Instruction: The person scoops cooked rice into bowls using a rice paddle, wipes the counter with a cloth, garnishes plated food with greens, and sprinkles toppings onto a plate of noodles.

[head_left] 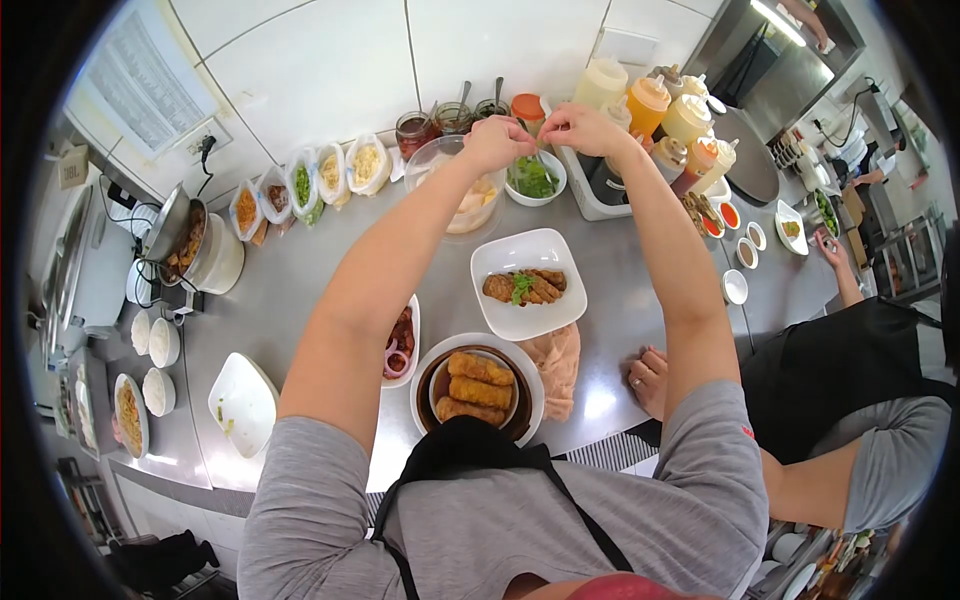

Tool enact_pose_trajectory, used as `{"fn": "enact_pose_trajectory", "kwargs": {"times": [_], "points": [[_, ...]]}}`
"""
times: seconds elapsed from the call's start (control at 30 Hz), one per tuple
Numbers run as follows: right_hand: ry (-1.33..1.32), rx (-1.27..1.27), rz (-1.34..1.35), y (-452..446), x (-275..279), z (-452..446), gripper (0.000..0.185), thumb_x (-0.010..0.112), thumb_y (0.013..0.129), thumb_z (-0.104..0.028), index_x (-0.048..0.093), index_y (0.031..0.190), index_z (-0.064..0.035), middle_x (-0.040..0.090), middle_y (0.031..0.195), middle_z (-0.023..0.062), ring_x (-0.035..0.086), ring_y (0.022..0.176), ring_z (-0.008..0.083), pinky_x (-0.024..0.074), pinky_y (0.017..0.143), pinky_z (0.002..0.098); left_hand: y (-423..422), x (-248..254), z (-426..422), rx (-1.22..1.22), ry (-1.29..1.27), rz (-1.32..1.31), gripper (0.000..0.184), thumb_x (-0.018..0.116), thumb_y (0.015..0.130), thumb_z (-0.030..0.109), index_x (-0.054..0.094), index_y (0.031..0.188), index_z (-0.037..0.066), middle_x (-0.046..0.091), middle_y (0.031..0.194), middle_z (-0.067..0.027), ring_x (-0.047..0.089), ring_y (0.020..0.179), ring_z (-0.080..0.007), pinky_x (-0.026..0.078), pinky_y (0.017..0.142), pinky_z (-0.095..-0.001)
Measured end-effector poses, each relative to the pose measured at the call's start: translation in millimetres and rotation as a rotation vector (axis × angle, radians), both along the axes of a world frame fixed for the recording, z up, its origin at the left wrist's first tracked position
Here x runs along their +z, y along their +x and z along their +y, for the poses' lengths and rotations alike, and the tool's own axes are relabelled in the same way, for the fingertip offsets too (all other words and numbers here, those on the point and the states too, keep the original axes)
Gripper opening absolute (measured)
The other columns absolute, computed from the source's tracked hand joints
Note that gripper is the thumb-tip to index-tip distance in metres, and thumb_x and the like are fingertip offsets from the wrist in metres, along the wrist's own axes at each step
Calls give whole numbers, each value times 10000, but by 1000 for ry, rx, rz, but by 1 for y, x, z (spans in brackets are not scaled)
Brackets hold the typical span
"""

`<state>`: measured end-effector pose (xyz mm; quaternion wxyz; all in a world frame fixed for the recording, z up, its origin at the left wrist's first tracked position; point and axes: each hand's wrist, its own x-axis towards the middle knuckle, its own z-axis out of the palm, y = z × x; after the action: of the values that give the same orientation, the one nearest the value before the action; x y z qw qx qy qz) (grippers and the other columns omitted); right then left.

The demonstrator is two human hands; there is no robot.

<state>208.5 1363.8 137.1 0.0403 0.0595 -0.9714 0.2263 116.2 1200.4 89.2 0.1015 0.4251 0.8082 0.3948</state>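
Note:
Both my hands are raised close together over a white bowl of green herbs (533, 178) near the wall. My left hand (497, 143) has its fingers pinched together; what they hold is too small to name. Just to its right, my right hand (580, 130) is also closed in a pinch above the bowl, its contents unclear. A clear round tub (468, 205) with pale pieces sits below my left hand. Nearer to me, a white square dish (490, 260) bears browned sliced food (540, 288) topped with a green sprig (521, 288).
Fried rolls (478, 388) sit in a round bowl by my apron. Sauce bottles (687, 118) crowd a bin at right. Bags of chopped ingredients (330, 172) line the wall. At right, a co-worker's hand (650, 380) rests on the counter. An empty-looking square dish (245, 400) is at left.

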Motion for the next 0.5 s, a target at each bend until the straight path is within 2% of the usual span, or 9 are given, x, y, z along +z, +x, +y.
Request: {"fn": "enact_pose_trajectory", "kwargs": {"times": [0.03, 0.1, 0.2, 0.23, 0.27, 0.33, 0.4, 0.43, 0.5], "points": [[-40, -12, 10, 0, -1, 0, 140, 591, 721, -184, 652, 810, -96, 527, 803, 54, 504, 777, 179, 414, 705, 282, -2, -3, 1, 1, 1, 0, 200, 672, 659, 280, 694, 813, 154, 543, 1107, -130, 451, 1111, -225, 362, 914, -330], [-80, -23, 20, 0, -1, 1, 137, 591, 720, -173, 653, 814, -95, 526, 802, 53, 505, 767, 174, 417, 693, 279, -9, -8, 1, -18, 64, 28, 205, 670, 628, 373, 693, 758, 216, 603, 978, 17, 525, 987, -204, 370, 862, -387], [-129, -55, 36, 1, -1, 1, 129, 591, 701, -152, 648, 799, -90, 527, 795, 55, 509, 748, 174, 422, 675, 281, -7, 0, -3, -24, 32, 0, 210, 667, 634, 369, 690, 767, 208, 609, 952, 15, 542, 951, -191, 396, 829, -368], [-46, -53, 72, 3, 1, -2, 132, 591, 678, -170, 636, 768, -84, 534, 784, 66, 525, 750, 198, 434, 682, 296, -8, -2, -3, -23, 32, 1, 210, 667, 634, 369, 690, 767, 208, 609, 952, 15, 542, 951, -191, 396, 829, -368], [36, -51, 107, 4, 3, -4, 141, 592, 655, -188, 624, 737, -79, 542, 773, 78, 540, 752, 221, 447, 688, 312, -9, -3, -2, -23, 26, -5, 203, 666, 636, 371, 691, 763, 215, 595, 992, 8, 523, 982, -203, 381, 846, -380], [37, -63, 125, 6, 5, -8, 133, 595, 640, -183, 611, 713, -74, 541, 766, 75, 540, 751, 221, 446, 681, 314, -9, -4, -1, -23, 20, -10, 196, 666, 637, 373, 692, 760, 222, 581, 1031, 1, 504, 1013, -215, 365, 863, -392], [37, -75, 140, 6, 7, -11, 127, 598, 625, -179, 599, 689, -69, 540, 760, 72, 541, 750, 221, 445, 674, 315, -4, -5, 2, 73, 116, 7, 179, 664, 640, 378, 694, 750, 240, 516, 1137, -25, 404, 1120, -244, 294, 920, -421], [35, -57, 151, 6, 6, -11, 103, 592, 635, -152, 590, 683, -61, 532, 759, 67, 528, 723, 210, 434, 650, 306, 0, -1, 1, 74, 115, 6, 179, 664, 640, 378, 694, 750, 240, 516, 1137, -25, 404, 1120, -244, 294, 920, -421], [33, -39, 160, 5, 3, -11, 79, 586, 645, -125, 582, 678, -53, 524, 759, 63, 515, 697, 199, 423, 626, 296, 9, 14, -4, 103, -18, 133, 250, 688, 643, 340, 691, 841, 186, 436, 1231, -94, 362, 1160, -266, 310, 953, -378]]}}
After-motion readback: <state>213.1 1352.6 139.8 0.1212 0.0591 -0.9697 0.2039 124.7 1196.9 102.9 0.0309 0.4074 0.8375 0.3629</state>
